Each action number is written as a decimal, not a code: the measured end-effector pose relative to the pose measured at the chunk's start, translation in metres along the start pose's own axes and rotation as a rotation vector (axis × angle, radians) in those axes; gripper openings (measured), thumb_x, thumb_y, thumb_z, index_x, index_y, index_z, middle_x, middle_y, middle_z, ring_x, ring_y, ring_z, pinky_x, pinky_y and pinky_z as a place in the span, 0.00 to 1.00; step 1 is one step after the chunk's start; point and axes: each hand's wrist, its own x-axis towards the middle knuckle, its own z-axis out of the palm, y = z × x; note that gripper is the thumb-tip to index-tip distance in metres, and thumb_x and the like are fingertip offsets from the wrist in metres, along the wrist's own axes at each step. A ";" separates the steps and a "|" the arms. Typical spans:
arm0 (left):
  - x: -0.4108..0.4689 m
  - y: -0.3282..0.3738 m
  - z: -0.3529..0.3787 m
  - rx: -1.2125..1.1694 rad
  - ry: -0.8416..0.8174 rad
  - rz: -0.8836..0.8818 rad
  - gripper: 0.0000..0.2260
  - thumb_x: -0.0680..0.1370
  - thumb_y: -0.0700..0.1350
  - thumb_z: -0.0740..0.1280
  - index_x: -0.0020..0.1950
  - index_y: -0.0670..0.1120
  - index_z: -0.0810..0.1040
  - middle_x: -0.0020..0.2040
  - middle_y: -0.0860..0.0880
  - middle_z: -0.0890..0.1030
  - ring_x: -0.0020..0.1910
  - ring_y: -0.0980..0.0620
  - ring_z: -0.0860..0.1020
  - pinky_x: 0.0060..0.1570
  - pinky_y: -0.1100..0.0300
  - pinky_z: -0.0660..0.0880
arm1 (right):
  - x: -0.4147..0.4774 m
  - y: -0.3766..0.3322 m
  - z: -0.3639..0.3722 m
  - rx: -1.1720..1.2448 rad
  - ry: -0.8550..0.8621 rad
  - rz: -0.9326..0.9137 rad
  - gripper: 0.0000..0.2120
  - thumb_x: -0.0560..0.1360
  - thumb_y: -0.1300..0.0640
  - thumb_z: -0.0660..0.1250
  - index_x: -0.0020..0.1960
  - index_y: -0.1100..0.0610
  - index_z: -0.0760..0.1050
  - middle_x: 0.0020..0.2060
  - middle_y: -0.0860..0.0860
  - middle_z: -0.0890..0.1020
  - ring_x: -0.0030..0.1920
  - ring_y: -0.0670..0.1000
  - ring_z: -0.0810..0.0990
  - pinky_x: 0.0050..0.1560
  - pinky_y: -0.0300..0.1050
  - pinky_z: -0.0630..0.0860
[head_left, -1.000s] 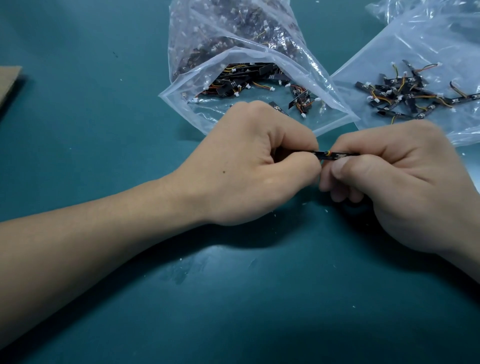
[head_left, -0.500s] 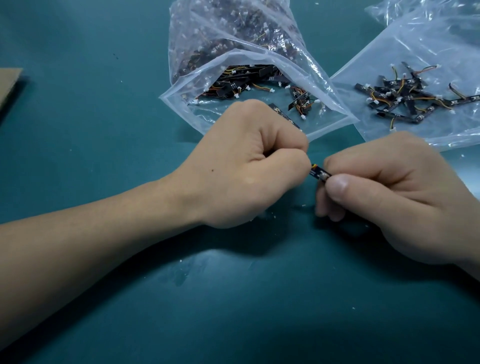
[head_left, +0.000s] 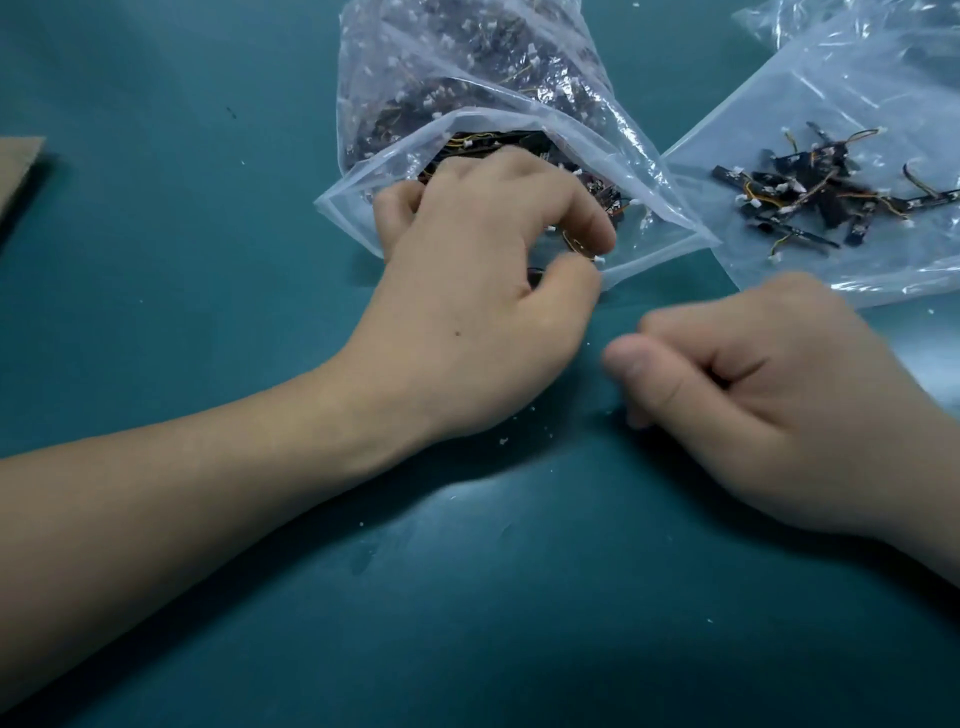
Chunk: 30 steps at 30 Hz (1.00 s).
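— What lies out toward the table's left edge?
— A flat piece of cardboard (head_left: 18, 171), partly cut off by the frame, on the teal table (head_left: 208, 597).

— And next along?
— The left hand (head_left: 483, 312), with its forearm coming in from the near-left corner. It reaches into the mouth of the open bag (head_left: 467, 67), a clear plastic one lying toward the far edge with its opening facing the near edge.

— What is in there?
— Small black parts (head_left: 605, 200) with orange wires and white plugs, heaped inside. The fingers are bent and spread among them. Thumb and forefinger curve toward each other around a white plug (head_left: 598, 258) right at the bag's lip.

— So the grip pinches it?
— I cannot tell. That spot is blurred. The two fingertips are close together and something dark shows under the thumb, but it isn't clear whether they close on anything.

— What is to the right of that?
— The right hand (head_left: 779, 395), just beside the left one and not touching it, low over the table. Its grip is pressed together: fingers curled under, thumb laid along the forefinger. No part shows in it.

— And beyond it?
— A second bag (head_left: 857, 93) lies flat toward the far-right corner, with a loose pile (head_left: 826, 195) of the same wired pieces. I cannot make out whether they lie on the plastic or inside it. White specks (head_left: 503, 441) dot the table around the hands.
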 end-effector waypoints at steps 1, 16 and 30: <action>-0.001 0.000 0.001 0.126 -0.054 -0.006 0.13 0.73 0.51 0.61 0.53 0.57 0.82 0.62 0.62 0.78 0.68 0.57 0.70 0.69 0.52 0.55 | 0.000 0.000 0.001 -0.085 -0.036 -0.032 0.24 0.83 0.42 0.58 0.32 0.53 0.71 0.23 0.46 0.69 0.25 0.46 0.69 0.29 0.49 0.70; -0.004 0.002 0.001 0.285 -0.092 0.030 0.16 0.76 0.51 0.60 0.62 0.60 0.78 0.64 0.63 0.78 0.67 0.53 0.70 0.62 0.51 0.53 | 0.001 0.000 -0.004 -0.058 -0.073 -0.018 0.25 0.82 0.41 0.59 0.34 0.55 0.75 0.23 0.49 0.70 0.26 0.49 0.69 0.29 0.52 0.68; -0.008 0.005 -0.003 -0.053 0.134 0.231 0.08 0.77 0.46 0.72 0.54 0.57 0.79 0.46 0.63 0.81 0.49 0.59 0.78 0.61 0.45 0.67 | 0.004 0.000 -0.002 0.259 0.240 0.247 0.20 0.80 0.43 0.64 0.35 0.55 0.76 0.26 0.51 0.78 0.25 0.51 0.73 0.27 0.41 0.68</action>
